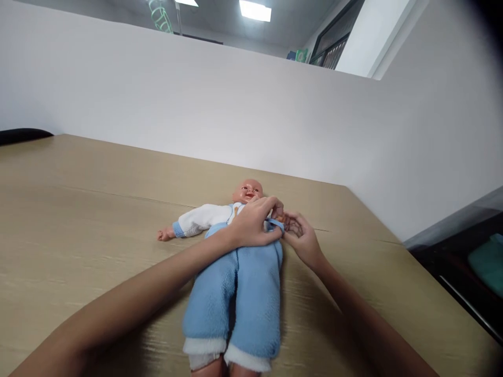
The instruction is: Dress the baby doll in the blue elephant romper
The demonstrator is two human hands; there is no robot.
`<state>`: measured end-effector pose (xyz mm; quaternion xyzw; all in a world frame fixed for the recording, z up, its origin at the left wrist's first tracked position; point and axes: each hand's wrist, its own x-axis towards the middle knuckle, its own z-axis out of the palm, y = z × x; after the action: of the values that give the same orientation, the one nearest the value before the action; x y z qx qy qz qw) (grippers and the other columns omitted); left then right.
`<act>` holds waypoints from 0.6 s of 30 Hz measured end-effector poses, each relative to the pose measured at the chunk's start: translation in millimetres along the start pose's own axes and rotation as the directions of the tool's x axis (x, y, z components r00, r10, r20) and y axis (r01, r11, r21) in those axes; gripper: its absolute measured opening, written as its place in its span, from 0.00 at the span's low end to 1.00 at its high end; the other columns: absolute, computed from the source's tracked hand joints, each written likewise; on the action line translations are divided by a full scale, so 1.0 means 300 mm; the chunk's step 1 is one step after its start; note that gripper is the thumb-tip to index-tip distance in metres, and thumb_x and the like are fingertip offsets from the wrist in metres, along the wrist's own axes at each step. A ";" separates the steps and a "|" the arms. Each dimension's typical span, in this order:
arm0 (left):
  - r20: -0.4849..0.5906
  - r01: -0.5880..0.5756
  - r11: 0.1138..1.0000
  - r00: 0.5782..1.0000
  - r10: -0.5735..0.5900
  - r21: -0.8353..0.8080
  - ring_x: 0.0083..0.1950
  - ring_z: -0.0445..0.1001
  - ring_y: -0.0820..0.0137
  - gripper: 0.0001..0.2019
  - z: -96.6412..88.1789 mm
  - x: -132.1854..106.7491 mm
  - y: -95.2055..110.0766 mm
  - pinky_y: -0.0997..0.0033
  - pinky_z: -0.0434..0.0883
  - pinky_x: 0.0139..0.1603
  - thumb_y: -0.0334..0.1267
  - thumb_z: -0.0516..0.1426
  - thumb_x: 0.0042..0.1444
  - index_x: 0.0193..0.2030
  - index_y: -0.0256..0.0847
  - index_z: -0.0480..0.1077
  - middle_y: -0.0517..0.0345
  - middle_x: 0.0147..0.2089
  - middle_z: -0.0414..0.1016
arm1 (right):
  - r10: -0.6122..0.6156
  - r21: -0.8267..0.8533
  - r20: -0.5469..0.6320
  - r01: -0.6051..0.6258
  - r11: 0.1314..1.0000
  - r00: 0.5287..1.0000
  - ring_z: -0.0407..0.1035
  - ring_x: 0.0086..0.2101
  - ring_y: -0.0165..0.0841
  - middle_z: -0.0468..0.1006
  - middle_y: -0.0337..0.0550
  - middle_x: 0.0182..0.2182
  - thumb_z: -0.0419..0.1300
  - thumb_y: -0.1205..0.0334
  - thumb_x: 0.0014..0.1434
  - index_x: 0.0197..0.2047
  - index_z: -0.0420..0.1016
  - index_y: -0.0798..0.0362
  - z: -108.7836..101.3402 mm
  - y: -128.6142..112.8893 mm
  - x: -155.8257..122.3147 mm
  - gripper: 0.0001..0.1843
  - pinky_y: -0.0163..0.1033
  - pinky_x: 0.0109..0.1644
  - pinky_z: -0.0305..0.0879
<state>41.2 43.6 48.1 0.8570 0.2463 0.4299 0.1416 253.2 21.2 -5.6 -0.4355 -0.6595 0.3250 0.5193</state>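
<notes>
A baby doll (248, 191) lies on its back on the table, head away from me. It wears blue fleece trousers (255, 293) with white cuffs and a white fleece top (200, 217) whose sleeve ends in a blue cuff. My left hand (255, 222) reaches across the doll's chest, its fingers closed on the blue-edged sleeve by the doll's arm on the right. On the far side of that cuff, my right hand (302, 238) has its fingers curled at the doll's small hand. My fingers partly cover the cuff and the doll's hand.
The wooden table (98, 209) extends to both sides of the doll. Behind it rises a white partition wall (196, 104). A dark chair edge (23, 135) shows at the left, and a black object with teal fabric (489, 262) stands beyond the table's right edge.
</notes>
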 end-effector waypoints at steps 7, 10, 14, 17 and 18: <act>0.100 0.300 0.929 0.953 -0.285 -0.218 0.34 0.68 0.69 0.03 0.008 0.024 -0.049 0.67 0.63 0.37 0.38 0.56 0.58 0.35 0.42 0.68 0.63 0.31 0.70 | -0.260 -0.277 0.106 0.279 0.919 0.960 0.70 0.49 0.45 0.74 0.49 0.47 0.57 0.54 0.72 0.48 0.76 0.46 0.042 -0.050 -0.101 0.08 0.53 0.58 0.68; 0.141 0.345 0.922 0.936 -0.323 -0.176 0.31 0.65 0.69 0.08 0.018 0.026 -0.074 0.67 0.59 0.35 0.40 0.57 0.59 0.30 0.42 0.67 0.65 0.27 0.66 | -0.053 -0.055 -0.019 0.052 0.997 0.998 0.70 0.50 0.45 0.74 0.47 0.45 0.57 0.49 0.70 0.42 0.73 0.46 0.067 -0.058 -0.097 0.10 0.53 0.62 0.68; 0.168 0.375 0.919 0.920 -0.354 -0.122 0.31 0.65 0.70 0.10 0.023 0.023 -0.088 0.66 0.56 0.34 0.43 0.60 0.58 0.29 0.42 0.69 0.66 0.25 0.65 | 0.214 0.269 -0.064 -0.190 0.944 0.975 0.72 0.41 0.43 0.71 0.43 0.34 0.50 0.47 0.69 0.35 0.62 0.45 0.089 -0.035 -0.067 0.13 0.51 0.53 0.74; 0.209 0.395 0.914 0.905 -0.371 -0.090 0.31 0.66 0.69 0.12 0.023 0.024 -0.090 0.66 0.56 0.34 0.46 0.61 0.59 0.30 0.42 0.69 0.65 0.26 0.67 | 0.234 0.202 -0.097 -0.211 0.956 0.967 0.70 0.36 0.41 0.69 0.40 0.30 0.52 0.47 0.68 0.33 0.60 0.45 0.076 -0.003 -0.056 0.14 0.49 0.49 0.74; 0.221 0.402 0.912 0.900 -0.377 -0.083 0.31 0.66 0.69 0.12 0.022 0.025 -0.089 0.66 0.56 0.34 0.47 0.60 0.59 0.30 0.42 0.69 0.65 0.26 0.67 | 0.233 0.164 -0.112 -0.213 0.963 0.966 0.70 0.37 0.41 0.70 0.40 0.31 0.54 0.47 0.67 0.33 0.62 0.45 0.067 0.008 -0.057 0.14 0.49 0.49 0.74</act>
<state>42.3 70.0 37.1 0.8183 0.3699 0.3192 0.3028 235.8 7.2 -19.6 -0.4869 -0.5445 0.4012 0.5526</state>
